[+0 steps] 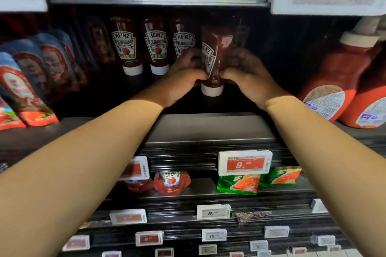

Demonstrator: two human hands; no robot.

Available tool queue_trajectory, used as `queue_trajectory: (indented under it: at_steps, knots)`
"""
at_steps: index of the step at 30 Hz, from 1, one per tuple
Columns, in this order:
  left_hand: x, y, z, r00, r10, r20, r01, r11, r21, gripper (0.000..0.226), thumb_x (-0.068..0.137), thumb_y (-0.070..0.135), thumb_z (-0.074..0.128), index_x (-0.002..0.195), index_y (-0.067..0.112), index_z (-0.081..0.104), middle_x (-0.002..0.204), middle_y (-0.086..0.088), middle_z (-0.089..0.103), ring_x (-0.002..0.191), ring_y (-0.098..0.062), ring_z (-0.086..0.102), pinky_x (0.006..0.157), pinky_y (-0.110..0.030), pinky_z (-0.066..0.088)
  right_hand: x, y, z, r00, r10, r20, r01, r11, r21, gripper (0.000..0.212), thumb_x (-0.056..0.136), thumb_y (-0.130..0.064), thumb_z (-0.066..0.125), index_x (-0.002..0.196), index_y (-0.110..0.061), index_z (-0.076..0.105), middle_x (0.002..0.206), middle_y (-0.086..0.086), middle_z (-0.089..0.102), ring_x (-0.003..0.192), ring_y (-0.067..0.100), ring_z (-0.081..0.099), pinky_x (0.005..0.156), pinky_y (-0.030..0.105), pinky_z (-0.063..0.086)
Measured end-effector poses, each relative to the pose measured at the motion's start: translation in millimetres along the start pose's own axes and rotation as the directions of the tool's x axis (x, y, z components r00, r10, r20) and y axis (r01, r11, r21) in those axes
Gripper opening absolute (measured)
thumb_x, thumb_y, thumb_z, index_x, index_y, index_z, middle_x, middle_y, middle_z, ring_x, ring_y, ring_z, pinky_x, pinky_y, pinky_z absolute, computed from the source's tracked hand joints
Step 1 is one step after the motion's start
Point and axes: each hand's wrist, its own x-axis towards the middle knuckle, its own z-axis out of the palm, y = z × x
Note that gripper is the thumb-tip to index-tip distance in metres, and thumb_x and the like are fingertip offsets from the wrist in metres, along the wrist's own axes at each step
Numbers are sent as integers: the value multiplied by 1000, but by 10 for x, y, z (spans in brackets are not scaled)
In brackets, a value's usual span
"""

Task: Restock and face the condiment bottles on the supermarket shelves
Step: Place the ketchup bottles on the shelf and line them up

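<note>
Gripping the bottle low on its body, just above the white cap, both hands had fingers curled round it: left hand on the label side, right hand opposite. It stood cap-down at the right end of the Heinz row, label turned approx. sideways, not yet faced. Prob. soft squeezable plastic, moderately heavy, glossy, so slippery; the low waist hold looked sensible. Dark shelf lay bare in front; pouches left of the row, big jugs right.

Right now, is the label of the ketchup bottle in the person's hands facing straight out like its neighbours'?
No: the held ketchup bottle has its label turned leftward, while the shelved Heinz bottles beside it show theirs frontally.
</note>
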Motion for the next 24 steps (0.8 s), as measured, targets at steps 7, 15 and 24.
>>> queue_trajectory:
  at_steps: [7, 15, 24]
  knots:
    - [-13, -46, 1, 994, 110, -1, -108, 979, 173, 51, 76, 15, 85, 114, 28, 53, 113, 1, 70, 105, -8, 71, 88, -24, 56, -10, 25, 47, 999, -47, 23, 48, 997, -60, 61, 83, -18, 85, 136, -16, 54, 127, 3, 70, 118, 14, 67, 107, 40, 52]
    - [-3, -69, -15, 983, 182, -13, -171, 945, 280, 51, 79, 13, 86, 122, 17, 59, 111, 7, 73, 105, -4, 70, 88, -19, 54, 8, 21, 35, 997, -41, -68, 41, 999, -6, 60, 82, -7, 83, 134, -5, 54, 123, 14, 70, 112, 24, 70, 97, 36, 57]
    - [-117, 141, -259, 732, 348, -585, 30, 842, 538, 21, 87, 20, 76, 104, 19, 64, 93, 15, 63, 84, 13, 58, 81, -12, 52, 63, 73, 69, 981, -17, -191, 4, 997, -71, 47, 91, -15, 77, 133, -9, 58, 121, 5, 71, 110, 15, 69, 99, 42, 56]
